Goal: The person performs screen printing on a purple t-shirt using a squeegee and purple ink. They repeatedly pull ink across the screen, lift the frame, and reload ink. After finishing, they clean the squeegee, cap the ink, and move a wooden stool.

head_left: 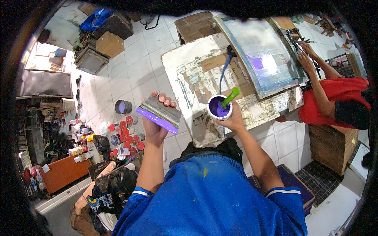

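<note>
A flat, dark grey squeegee [162, 111] is gripped in the left hand [154, 133], with the fingertips curled over its upper edge and the palm hidden behind it. It is held tilted beyond the left edge of the table [185, 74], out over the tiled floor [139, 55], and its lower edge is coated along its length with glossy purple paint [157, 120].

A white cup [209, 112] is clasped around its right side by the right hand [236, 119], whose fingers are partly hidden by it. The cup is held at the near part of the table, to the right of the near left corner; whether its base is touching the surface cannot be told. More purple paint is contained in it, and a green spatula [233, 95] is stood in it at a slant.

Beside the cup, a blue strap [224, 72] is seen. A framed screen [254, 41], smeared with purple, is placed along the table's right side. Near its right edge, a hand of a co-worker in a red shirt [321, 96] is seen. Red-lidded jars [126, 131] are grouped on the floor.
</note>
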### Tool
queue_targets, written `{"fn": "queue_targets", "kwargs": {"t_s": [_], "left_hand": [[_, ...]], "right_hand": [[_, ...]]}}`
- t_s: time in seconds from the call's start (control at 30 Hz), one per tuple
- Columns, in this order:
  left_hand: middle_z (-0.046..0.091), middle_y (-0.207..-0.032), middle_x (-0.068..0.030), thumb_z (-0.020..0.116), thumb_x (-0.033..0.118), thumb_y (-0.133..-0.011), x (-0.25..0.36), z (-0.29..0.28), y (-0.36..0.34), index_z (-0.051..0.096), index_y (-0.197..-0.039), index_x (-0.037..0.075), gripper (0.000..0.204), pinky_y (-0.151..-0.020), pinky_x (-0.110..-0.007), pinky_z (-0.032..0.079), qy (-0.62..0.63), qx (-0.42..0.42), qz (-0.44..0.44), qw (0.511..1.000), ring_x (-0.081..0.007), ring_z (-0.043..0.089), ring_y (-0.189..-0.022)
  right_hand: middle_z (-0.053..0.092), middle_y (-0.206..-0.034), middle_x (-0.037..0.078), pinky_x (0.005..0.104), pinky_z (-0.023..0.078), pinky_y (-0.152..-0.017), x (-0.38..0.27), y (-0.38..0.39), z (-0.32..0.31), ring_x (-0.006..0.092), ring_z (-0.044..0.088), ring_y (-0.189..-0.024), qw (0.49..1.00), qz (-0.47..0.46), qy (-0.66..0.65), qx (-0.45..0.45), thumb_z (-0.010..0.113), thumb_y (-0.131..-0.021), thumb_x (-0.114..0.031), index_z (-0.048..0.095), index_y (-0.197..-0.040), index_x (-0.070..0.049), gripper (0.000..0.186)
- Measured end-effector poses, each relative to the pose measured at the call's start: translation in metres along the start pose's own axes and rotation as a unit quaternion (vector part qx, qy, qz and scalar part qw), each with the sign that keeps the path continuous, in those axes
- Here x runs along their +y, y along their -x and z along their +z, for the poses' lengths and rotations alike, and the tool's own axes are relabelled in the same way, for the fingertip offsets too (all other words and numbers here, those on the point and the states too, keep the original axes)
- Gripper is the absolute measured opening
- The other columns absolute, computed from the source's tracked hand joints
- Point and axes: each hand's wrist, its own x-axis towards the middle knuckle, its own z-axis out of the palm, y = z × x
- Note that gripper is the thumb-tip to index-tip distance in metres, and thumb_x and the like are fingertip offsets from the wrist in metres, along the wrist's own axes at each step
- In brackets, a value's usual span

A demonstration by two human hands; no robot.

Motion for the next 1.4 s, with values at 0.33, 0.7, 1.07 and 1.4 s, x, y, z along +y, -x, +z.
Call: {"fn": "queue_targets", "kwargs": {"t_s": [0.33,0.7,1.07,1.4], "left_hand": [[0.055,-0.100,-0.0050,0.041,0.050,-0.109,0.048,-0.027,0.003,0.058,-0.122,0.014,0.042,-0.098,-0.040,0.047,-0.048,-0.005,-0.029,0.998,-0.0204,0.055,-0.096],[0.055,-0.099,-0.0066,0.037,0.049,-0.110,0.024,-0.039,-0.007,0.055,-0.124,0.014,0.043,-0.096,-0.039,0.048,-0.107,-0.022,-0.038,0.993,-0.0221,0.056,-0.097],[0.054,-0.094,0.0013,0.045,0.042,-0.110,-0.026,-0.055,-0.028,0.051,-0.119,0.009,0.035,-0.080,-0.026,0.045,-0.294,0.072,0.006,0.953,-0.0084,0.052,-0.086],[0.050,-0.093,0.0019,0.059,0.039,-0.106,-0.051,-0.057,-0.024,0.053,-0.117,0.005,0.036,-0.076,-0.024,0.041,-0.560,0.074,0.094,0.819,-0.0066,0.044,-0.084]], "right_hand": [[0.057,-0.134,0.021,0.0440,0.046,-0.107,-0.025,0.016,0.068,0.0368,0.058,-0.125,0.993,0.103,-0.042,-0.038,0.095,-0.058,-0.031,0.040,-0.146,-0.001,0.108],[0.071,-0.090,0.008,0.0314,0.049,-0.067,-0.109,-0.034,-0.019,0.0222,0.068,-0.080,0.984,0.147,-0.029,-0.098,0.071,-0.094,-0.028,0.068,-0.114,-0.004,0.031],[0.072,-0.090,0.020,0.0415,0.055,-0.071,-0.180,-0.017,-0.059,0.0361,0.071,-0.079,0.989,0.102,0.089,-0.055,0.065,-0.099,-0.024,0.071,-0.105,-0.002,0.023],[0.073,-0.098,0.017,0.0404,0.057,-0.075,-0.205,0.032,-0.055,0.0347,0.072,-0.086,0.997,0.052,0.044,0.045,0.068,-0.097,-0.017,0.071,-0.108,-0.001,0.019]]}}
